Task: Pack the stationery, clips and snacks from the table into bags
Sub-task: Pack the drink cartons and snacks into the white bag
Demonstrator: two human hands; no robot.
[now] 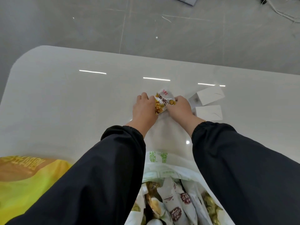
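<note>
Left hand [143, 109]: curled round the left side of a small shiny white-and-yellow snack packet [164, 101].
Right hand [180, 106]: curled round its right side, so the packet is held firm.
Snack packet: held at the far end of a thin white plastic bag with green print [165, 137].
White bag: laid on the glossy white table [65, 95], already filled with long snack packs [173, 205].
Two white cardboard boxes [207, 96]: left beside the right hand, not yet packed.

Grey tiled floor [81, 21]; white cables [282, 13] far right; grey object [185, 0] top edge.
</note>
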